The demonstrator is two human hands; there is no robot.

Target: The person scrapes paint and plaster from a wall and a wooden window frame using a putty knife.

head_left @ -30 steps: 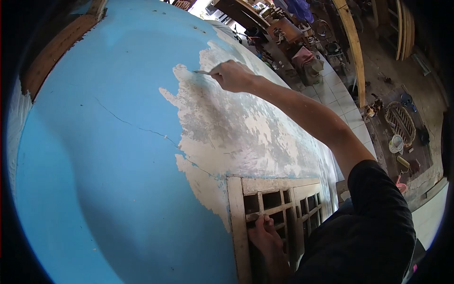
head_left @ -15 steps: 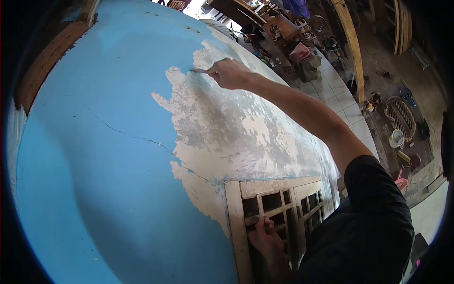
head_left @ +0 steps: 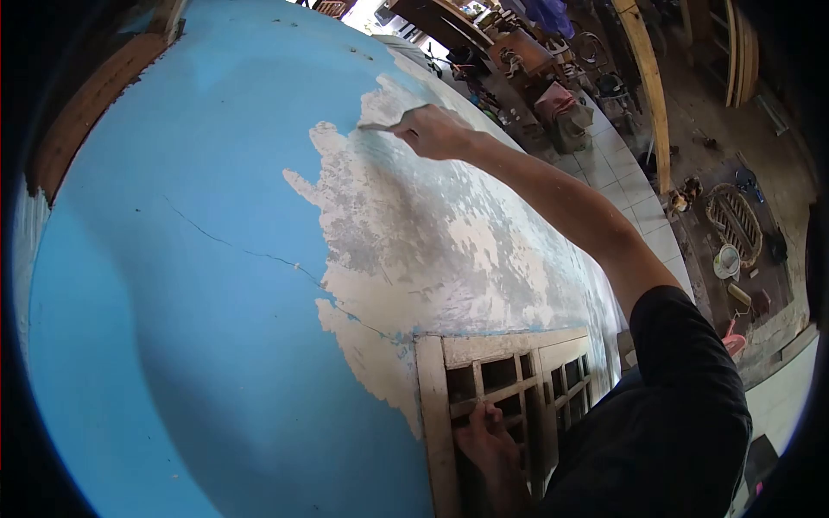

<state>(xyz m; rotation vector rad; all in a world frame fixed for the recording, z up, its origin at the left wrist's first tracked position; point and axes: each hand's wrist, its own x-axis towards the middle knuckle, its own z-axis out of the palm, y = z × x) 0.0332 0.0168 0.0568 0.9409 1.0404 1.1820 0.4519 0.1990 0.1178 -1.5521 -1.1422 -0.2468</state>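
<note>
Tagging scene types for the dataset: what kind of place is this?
Probably a house under renovation, seen from high up: blue wall with paint scraped away, scraper in the right hand, left hand gripping a wooden window grille, cluttered tiled floor below.

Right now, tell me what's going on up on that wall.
A person is scraping paint off a blue wall. Their right hand holds a scraper, its blade at the upper edge of a large bare patch of grey-white plaster. Their left hand grips a bar of the wooden window grille below. To the left of the patch the wall is blue, with a thin crack running across it.
</note>
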